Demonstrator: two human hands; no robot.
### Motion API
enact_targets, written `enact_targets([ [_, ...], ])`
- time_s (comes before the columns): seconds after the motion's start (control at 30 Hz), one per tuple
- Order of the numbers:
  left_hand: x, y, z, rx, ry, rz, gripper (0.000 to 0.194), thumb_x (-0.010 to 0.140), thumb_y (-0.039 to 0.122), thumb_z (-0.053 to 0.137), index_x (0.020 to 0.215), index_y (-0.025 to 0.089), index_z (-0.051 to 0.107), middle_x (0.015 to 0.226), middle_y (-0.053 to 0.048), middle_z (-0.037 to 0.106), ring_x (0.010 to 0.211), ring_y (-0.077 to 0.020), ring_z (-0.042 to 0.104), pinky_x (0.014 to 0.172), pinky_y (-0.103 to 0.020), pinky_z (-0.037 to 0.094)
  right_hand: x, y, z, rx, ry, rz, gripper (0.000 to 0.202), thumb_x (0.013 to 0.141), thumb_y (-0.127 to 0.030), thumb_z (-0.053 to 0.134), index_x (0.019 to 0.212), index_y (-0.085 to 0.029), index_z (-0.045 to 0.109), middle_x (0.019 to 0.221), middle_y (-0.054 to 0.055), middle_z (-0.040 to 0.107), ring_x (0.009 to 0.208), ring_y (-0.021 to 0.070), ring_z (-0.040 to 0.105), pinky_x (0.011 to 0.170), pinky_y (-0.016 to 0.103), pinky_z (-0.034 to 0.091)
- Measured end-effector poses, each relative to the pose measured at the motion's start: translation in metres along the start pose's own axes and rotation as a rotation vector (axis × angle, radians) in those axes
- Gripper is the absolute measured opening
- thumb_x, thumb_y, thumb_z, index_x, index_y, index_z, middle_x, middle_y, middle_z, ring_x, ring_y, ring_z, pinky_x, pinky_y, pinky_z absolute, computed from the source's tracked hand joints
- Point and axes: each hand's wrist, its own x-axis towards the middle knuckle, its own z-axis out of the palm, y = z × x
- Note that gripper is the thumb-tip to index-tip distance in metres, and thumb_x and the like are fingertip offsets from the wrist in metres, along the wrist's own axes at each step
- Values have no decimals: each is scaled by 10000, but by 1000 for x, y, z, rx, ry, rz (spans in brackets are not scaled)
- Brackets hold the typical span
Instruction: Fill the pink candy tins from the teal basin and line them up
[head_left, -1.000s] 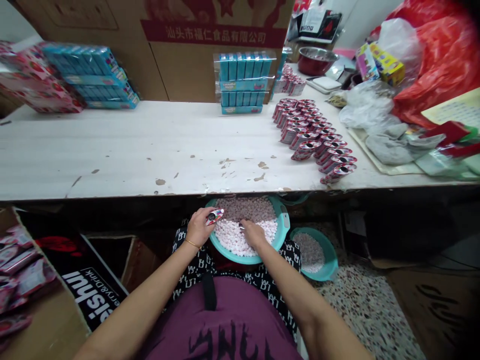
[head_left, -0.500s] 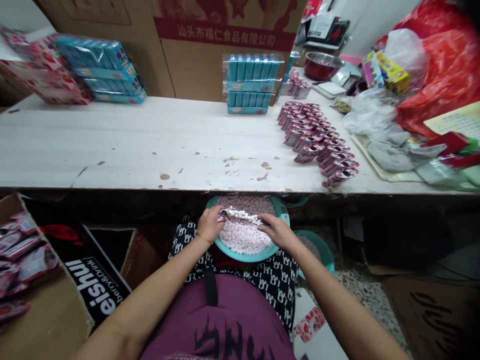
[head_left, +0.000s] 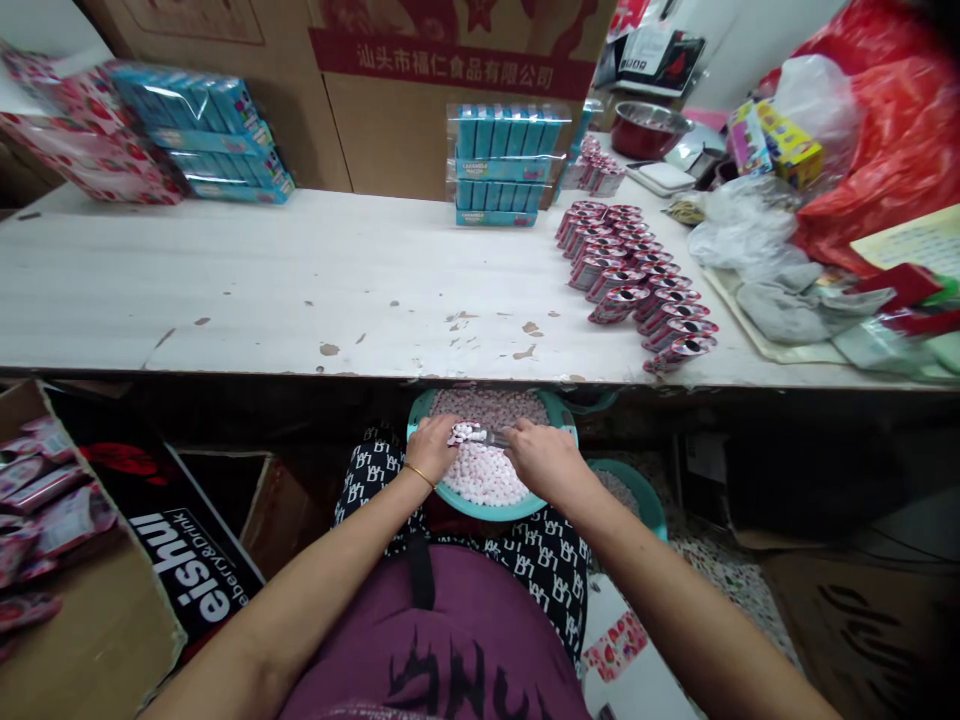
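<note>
A teal basin [head_left: 551, 405] full of small white-pink candies [head_left: 491, 478] rests at my lap, partly under the table edge. Above it, my left hand [head_left: 433, 450] is closed around a small pink-red pouch [head_left: 452, 436], mostly hidden by the fingers. White pieces show at the pouch's mouth. My right hand [head_left: 544, 457] grips a narrow, see-through or metallic scoop [head_left: 496, 438], its tip at that mouth with a few candies on it. Whether the tip is inside the pouch is hard to make out.
Upright open pouches [head_left: 637, 275] stand in rows on the white table [head_left: 360, 290]. Blue packs [head_left: 504, 165] lean on a large carton [head_left: 397, 140]. At left is a box of flat pouches [head_left: 56, 500]; a second teal basin [head_left: 656, 505] sits low at right.
My right hand has turned over and moved slightly left, bringing the scoop to the pouch. Most candies that lined the scoop are gone from it. My left hand has shifted slightly right.
</note>
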Motion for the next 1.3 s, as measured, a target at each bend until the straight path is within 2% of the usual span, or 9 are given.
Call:
enact_targets([
  [0.3, 5, -1, 5, -244, 74, 14, 297, 678, 186, 582, 975, 193, 578, 958, -31, 627, 868, -186, 536, 787, -298, 416, -20, 24, 4, 82, 89, 10, 286, 856, -341, 373, 1075, -249, 531, 946, 42, 581, 807, 148, 575, 612, 229, 383],
  [0.5, 6, -11, 1, -257, 151, -3, 348, 634, 128, 584, 975, 197, 581, 975, -34, 621, 897, -193, 534, 822, -312, 413, -16, 48, 54, 236, 177, 71, 294, 828, -310, 448, 1095, -227, 540, 993, 47, 589, 878, 174, 566, 719, 274, 421],
  [0.63, 5, -9, -8, -334, 164, -9, 339, 621, 143, 600, 957, 185, 586, 955, -41, 625, 880, -197, 547, 806, -316, 425, 11, 36, 78, 416, 329, -49, 410, 782, -291, 540, 1173, -175, 502, 1149, 95, 539, 1056, 200, 486, 891, 329, 389],
  [0.73, 9, 1, -12, -546, 124, -66, 331, 612, 206, 634, 935, 172, 576, 887, -31, 632, 806, -178, 576, 738, -290, 451, 30, 16, 68, 495, 444, -188, 525, 769, -296, 556, 1261, -180, 412, 1272, 94, 454, 1165, 195, 395, 959, 340, 353],
  [0.83, 14, 11, -11, -696, 103, -113, 351, 592, 238, 661, 921, 162, 565, 840, -19, 626, 764, -162, 583, 710, -273, 458, 43, 4, 55, 487, 424, -239, 576, 776, -259, 536, 1307, -146, 340, 1338, 117, 379, 1219, 199, 342, 992, 355, 328],
  [1.0, 16, 19, -14, -642, 114, -126, 343, 603, 220, 656, 926, 169, 553, 838, -21, 624, 769, -168, 582, 718, -292, 462, 47, 2, 54, 408, 425, -257, 560, 804, -217, 470, 1329, -131, 292, 1416, 111, 232, 1307, 253, 139, 1038, 502, 183],
  [1.1, 16, 27, -26, -560, 111, -39, 342, 609, 211, 654, 932, 181, 546, 864, -29, 620, 802, -181, 583, 760, -327, 462, 41, 3, 46, 422, 474, -316, 549, 813, -234, 461, 1331, -171, 293, 1389, 96, 298, 1291, 240, 187, 1028, 488, 220],
  [1.2, 18, 40, -44, -653, 127, 68, 492, 613, 211, 661, 1069, 186, 479, 983, -57, 598, 895, -190, 578, 818, -351, 463, 37, 19, 24, 450, 511, -412, 504, 818, -195, 439, 1311, -212, 336, 1247, 79, 469, 1157, 183, 386, 955, 359, 361],
  [1.3, 16, 46, -72, -865, 171, 101, 659, 648, 257, 652, 1230, 208, 346, 1161, -92, 526, 1016, -198, 545, 864, -362, 468, 40, 70, 1, 458, 581, -310, 467, 797, -122, 413, 1258, -199, 415, 1154, 81, 525, 1054, 164, 460, 901, 308, 400],
])
